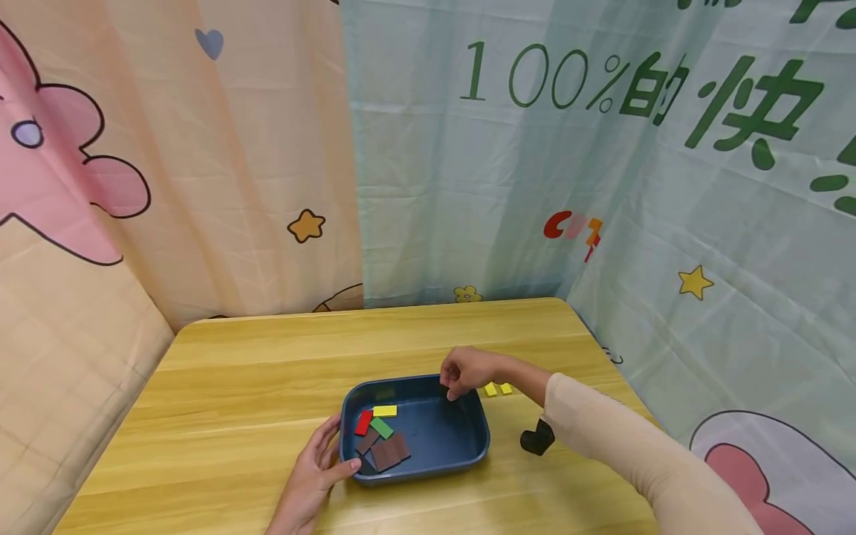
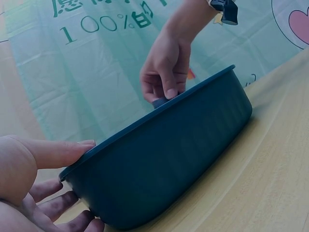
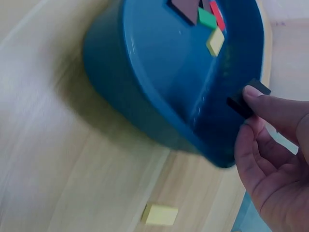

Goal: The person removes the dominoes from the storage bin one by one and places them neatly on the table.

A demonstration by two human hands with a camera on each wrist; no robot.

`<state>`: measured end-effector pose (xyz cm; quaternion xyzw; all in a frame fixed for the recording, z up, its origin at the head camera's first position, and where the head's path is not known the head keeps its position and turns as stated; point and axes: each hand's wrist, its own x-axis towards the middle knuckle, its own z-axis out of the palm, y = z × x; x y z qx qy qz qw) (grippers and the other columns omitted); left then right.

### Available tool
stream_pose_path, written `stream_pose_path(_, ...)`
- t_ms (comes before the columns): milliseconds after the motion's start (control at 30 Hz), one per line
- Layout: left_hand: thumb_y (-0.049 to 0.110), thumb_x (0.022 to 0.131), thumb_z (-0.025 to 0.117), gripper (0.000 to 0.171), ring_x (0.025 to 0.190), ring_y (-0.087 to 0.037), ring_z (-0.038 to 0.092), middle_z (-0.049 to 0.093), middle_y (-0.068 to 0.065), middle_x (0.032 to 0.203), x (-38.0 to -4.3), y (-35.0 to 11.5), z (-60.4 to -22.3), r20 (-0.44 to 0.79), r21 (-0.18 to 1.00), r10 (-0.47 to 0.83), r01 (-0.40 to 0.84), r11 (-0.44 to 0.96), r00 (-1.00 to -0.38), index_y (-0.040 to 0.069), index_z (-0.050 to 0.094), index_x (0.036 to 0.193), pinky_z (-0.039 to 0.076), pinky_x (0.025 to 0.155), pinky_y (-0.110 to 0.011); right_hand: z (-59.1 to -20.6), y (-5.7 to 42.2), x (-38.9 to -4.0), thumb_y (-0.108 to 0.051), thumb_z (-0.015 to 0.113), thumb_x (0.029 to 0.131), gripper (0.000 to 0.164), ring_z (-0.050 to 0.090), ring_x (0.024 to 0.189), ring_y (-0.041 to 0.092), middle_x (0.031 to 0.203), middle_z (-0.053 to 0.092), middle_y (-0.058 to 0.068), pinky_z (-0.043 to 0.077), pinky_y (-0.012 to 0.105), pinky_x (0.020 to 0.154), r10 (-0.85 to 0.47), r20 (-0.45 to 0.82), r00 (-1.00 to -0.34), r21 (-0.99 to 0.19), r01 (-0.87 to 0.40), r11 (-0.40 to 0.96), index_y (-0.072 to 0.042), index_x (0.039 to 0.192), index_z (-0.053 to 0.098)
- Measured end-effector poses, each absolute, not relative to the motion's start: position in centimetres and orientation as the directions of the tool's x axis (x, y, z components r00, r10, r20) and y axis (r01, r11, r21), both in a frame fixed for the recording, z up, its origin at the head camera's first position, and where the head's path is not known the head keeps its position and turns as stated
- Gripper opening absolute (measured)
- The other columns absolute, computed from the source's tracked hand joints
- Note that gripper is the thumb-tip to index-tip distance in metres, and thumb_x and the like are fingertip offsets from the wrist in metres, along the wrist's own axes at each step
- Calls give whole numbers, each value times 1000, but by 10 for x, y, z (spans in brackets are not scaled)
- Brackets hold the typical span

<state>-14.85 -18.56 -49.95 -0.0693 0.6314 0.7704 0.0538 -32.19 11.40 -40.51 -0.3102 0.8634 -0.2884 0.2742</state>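
Observation:
My left hand (image 1: 310,464) grips the left end of a dark blue plastic bin (image 1: 444,435), thumb over the rim and fingers against the outer wall. Above the bin's far right corner, my right hand (image 1: 469,369) pinches a small black rectangular block (image 3: 238,103) between thumb and fingers. Inside the bin, toward its left end, lie a red block (image 1: 364,423), a yellow block (image 1: 384,411), a green block (image 1: 382,428) and several dark brown pieces (image 1: 391,451). The left wrist view shows the bin's outer wall (image 2: 159,154), which hides its contents.
Two yellow blocks (image 1: 491,390) lie on the wooden table (image 1: 267,371) just right of the bin, partly behind the right forearm. A black device (image 1: 537,438) is worn at the right wrist. Printed curtains (image 1: 441,186) hang behind the table and along its sides.

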Motion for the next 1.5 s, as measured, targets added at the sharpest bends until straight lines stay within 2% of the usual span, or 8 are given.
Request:
stream_pose_path(200, -10, 87, 76, 91, 150, -50, 21, 21, -26, 166, -149, -187, -502, -177, 966, -10, -172, -193, -984, 0, 25, 161, 30, 115, -57, -401, 134, -330, 2, 78, 89, 11, 56, 66, 13, 76, 63, 2, 57, 45, 72, -681, -314, -662, -687, -336, 644, 5, 97, 71)
stream_pose_path(300, -10, 86, 76, 91, 150, -50, 21, 21, -27, 166, -149, -187, -502, -180, 965, -9, -175, -194, -984, 0, 25, 161, 30, 115, -57, -403, 146, -336, 2, 78, 89, 11, 57, 67, 13, 77, 65, 3, 57, 47, 73, -665, -317, -676, -703, -303, 644, 5, 97, 71)
stream_pose_path(533, -10, 87, 76, 91, 150, -48, 22, 20, -26, 166, -149, -186, -500, -180, 965, -4, -176, -192, -984, 0, 24, 161, 29, 115, -56, -402, 181, -350, 3, 74, 91, 7, 60, 73, 16, 83, 70, 5, 56, 38, 75, -614, -306, -728, -730, -235, 642, 2, 97, 71)
stream_pose_path(733, -9, 87, 76, 90, 150, -49, 21, 21, -27, 166, -149, -187, -499, -181, 965, -6, -177, -193, -983, 0, 24, 161, 29, 115, -56, -406, 211, -361, 3, 76, 90, 7, 57, 73, 16, 82, 67, 5, 53, 28, 70, -543, -294, -787, -733, -179, 657, 2, 95, 70)
stream_pose_path(867, -9, 88, 76, 90, 150, -48, 23, 23, -26, 166, -148, -187, -500, -183, 964, -6, -178, -198, -983, 0, 25, 161, 30, 115, -56, -410, 228, -363, 3, 76, 90, 8, 57, 74, 17, 82, 65, 5, 55, 30, 72, -495, -283, -821, -728, -152, 669, 3, 96, 70)
stream_pose_path(1067, -8, 88, 77, 90, 150, -48, 22, 22, -26, 166, -148, -187, -500, -182, 963, -6, -178, -202, -983, 1, 25, 161, 30, 116, -57, -414, 245, -364, 1, 76, 91, 10, 60, 77, 19, 86, 65, 7, 59, 41, 81, -443, -275, -853, -734, -111, 670, 4, 98, 70)
stream_pose_path(1300, -8, 87, 77, 91, 150, -49, 22, 22, -26, 166, -148, -186, -500, -180, 963, -14, -174, -205, -984, 0, 25, 161, 27, 117, -56, -432, 258, -367, 0, 76, 91, 14, 64, 82, 25, 89, 68, 9, 58, 47, 86, -371, -304, -877, -772, -1, 636, 5, 101, 69)
stream_pose_path(1500, -7, 88, 77, 88, 150, -48, 23, 25, -25, 165, -146, -185, -500, -178, 963, -9, -173, -208, -984, 0, 26, 160, 33, 115, -54, -451, 266, -361, 0, 77, 90, 12, 62, 79, 22, 89, 67, 9, 59, 37, 75, -331, -314, -890, -779, 42, 626, 5, 97, 69)
